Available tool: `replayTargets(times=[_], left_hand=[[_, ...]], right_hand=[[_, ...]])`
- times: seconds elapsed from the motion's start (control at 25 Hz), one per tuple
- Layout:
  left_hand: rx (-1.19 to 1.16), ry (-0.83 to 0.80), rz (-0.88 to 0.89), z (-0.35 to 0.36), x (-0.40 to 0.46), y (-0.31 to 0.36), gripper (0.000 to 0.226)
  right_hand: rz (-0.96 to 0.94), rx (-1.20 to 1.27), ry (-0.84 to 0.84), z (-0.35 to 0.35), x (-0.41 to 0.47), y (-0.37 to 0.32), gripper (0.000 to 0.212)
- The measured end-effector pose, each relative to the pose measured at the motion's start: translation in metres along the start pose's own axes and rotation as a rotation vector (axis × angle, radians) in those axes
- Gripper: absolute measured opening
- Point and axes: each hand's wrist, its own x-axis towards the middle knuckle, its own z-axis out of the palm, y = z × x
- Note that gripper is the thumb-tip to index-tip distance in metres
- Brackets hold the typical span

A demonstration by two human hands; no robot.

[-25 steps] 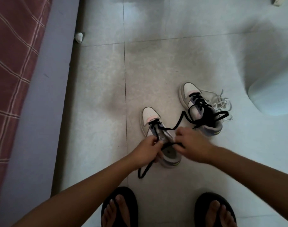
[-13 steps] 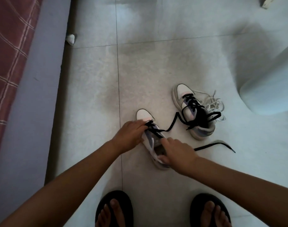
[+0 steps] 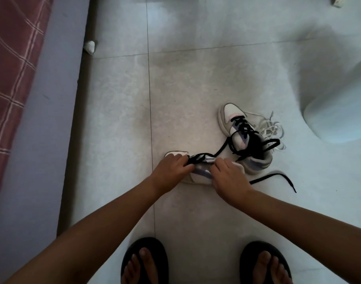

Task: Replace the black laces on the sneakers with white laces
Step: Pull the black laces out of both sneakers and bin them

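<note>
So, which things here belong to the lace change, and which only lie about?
Belong to the job:
near sneaker, under both hands
far sneaker
black laces
white laces, beside the far sneaker

Lying about:
white scrap by the bed
black sandals, worn
</note>
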Motion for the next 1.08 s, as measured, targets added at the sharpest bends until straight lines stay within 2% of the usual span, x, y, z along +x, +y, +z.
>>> replayTargets(times=[0.16,0.24,0.32,0.52,0.68,0.8,0.96,1.08], left_hand=[[0.108,-0.066,0.157,-0.005,0.017,-0.004,0.019],[0.106,-0.131,0.175,-0.006,0.016,-0.004,0.023],[0.078,-0.159,0.134,-0.008,0.015,-0.007,0.029],[-0.080,-0.293,0.122,-0.006,0.005,-0.015,0.047],[-0.222,-0.307,0.021,0.009,-0.011,-0.020,0.030],[-0.258,-0.247,-0.160,0.003,-0.012,-0.009,0.019],[-0.015,-0.087,-0.074,0.006,-0.005,0.024,0.022],[-0.060,-0.028,-0.150,0.014,-0.002,0.027,0.022]], right_hand=[[0.121,0.330,-0.294,0.017,0.011,0.005,0.033],[0.170,0.408,-0.317,0.022,0.015,0.009,0.030],[0.170,0.413,-0.299,0.022,0.019,0.012,0.027],[0.035,0.284,-0.317,0.025,0.021,0.019,0.036],[-0.068,0.167,-0.299,0.026,0.022,0.021,0.036],[-0.059,0.164,-0.280,0.027,0.021,0.022,0.037],[-0.010,0.194,-0.280,0.027,0.021,0.016,0.038],[-0.021,0.188,-0.288,0.027,0.022,0.017,0.038]])
